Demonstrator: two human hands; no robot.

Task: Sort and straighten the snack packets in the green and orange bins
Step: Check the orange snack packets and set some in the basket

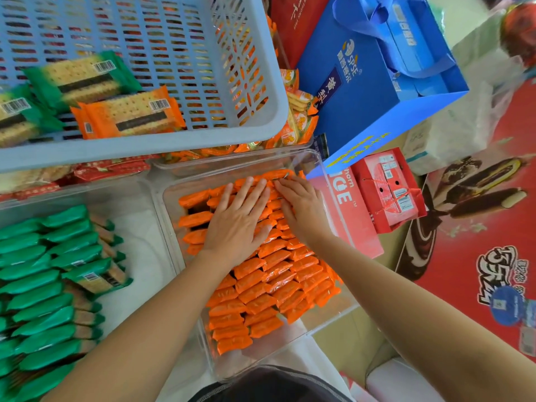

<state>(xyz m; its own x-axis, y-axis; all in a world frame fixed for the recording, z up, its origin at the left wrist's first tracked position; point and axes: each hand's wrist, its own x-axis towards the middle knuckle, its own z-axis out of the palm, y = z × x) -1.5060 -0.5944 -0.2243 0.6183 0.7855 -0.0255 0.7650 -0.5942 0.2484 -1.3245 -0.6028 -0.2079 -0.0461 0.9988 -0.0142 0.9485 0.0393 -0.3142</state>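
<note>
Pressing the orange packets [269, 274] level looks like the step in hand. They stand in rows in the clear bin [169, 204] right in front of the person. The left hand [240, 219] lies flat on them, fingers spread, gripping nothing. The right hand [301, 207] sits beside it at the far rows, fingers fairly straight on the wrappers, seemingly holding nothing either. I'd push lightly and nudge sideways so the gappy left rows close up. The green packets [43, 285] next door run off the frame edge. The right thumb's hidden, and the grey basket [174, 140] covers the bins behind.
</note>
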